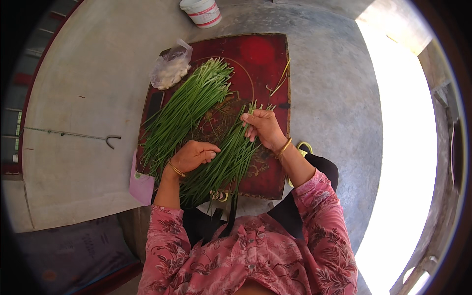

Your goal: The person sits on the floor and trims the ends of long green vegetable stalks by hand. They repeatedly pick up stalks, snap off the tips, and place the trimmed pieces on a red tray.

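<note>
My left hand (195, 156) is half curled, thumb against the fingers, at the left edge of a loose bunch of Chinese chives (226, 158). Over the pale stem ends of that bunch is my right hand (264, 127), thumb pressed to the curled forefinger. Whether either hand pinches a thin stalk is too small to tell. A larger pile of chives (188, 107) lies slantwise to the left, its pale ends at the far side. Both bunches rest on a low, worn red table (271, 173). Some leaf tips overhang its near edge.
A clear plastic bag with pale contents (171, 70) sits at the table's far left corner, near a dark flat object (154, 107). Yellowish stalks (281, 81) lie by the right edge. A white bucket (202, 14) stands beyond. A hook on a cord (112, 140) is at left.
</note>
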`<state>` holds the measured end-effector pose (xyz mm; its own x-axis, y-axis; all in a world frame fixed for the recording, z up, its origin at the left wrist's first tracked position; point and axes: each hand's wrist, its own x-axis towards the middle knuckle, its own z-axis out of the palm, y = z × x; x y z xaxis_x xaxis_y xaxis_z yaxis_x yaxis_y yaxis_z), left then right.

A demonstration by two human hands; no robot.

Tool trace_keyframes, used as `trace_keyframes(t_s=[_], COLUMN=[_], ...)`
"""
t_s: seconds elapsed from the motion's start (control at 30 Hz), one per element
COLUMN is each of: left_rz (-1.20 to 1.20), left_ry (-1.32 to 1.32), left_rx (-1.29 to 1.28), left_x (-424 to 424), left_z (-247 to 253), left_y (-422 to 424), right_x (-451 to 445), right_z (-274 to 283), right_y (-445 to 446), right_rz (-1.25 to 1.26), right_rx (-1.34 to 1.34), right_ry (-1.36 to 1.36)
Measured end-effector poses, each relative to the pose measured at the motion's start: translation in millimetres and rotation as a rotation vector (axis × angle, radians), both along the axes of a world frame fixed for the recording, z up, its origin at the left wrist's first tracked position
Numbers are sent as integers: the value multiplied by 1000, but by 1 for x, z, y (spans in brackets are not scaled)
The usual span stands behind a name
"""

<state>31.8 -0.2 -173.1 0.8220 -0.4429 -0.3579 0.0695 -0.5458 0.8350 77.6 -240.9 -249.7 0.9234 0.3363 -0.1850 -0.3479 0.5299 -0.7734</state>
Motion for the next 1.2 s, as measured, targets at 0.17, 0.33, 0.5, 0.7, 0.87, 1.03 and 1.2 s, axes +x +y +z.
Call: trace_keyframes(t_s=[0.17, 0.33, 0.5, 0.7, 0.87, 1.03, 1.2], left_rz=[106, -56, -253, -390, -200, 16, 195], left_ry=[-436, -912, -1072, -1150, -995, -841, -727], left_rx=[243, 545, 760, 832, 808, 634, 228], left_x=[34, 64, 80, 84, 78, 56, 40], left_z=[-29, -58, -68, -70, -66, -50, -26], left_y=[4, -33, -49, -47, -43, -20, 5], right_x=[-5, -6, -5, -3, -3, -3, -4], right_z=[-2, 0, -2, -3, -3, -5, 2], right_y=[9, 6, 5, 3, 4, 0, 4], right_rz=[100, 109, 65, 44, 37, 30, -25], right_rx=[-37, -91, -102, -111, -97, -91, 1], right_ry=[13, -7, -2, -8, -3, 19, 84])
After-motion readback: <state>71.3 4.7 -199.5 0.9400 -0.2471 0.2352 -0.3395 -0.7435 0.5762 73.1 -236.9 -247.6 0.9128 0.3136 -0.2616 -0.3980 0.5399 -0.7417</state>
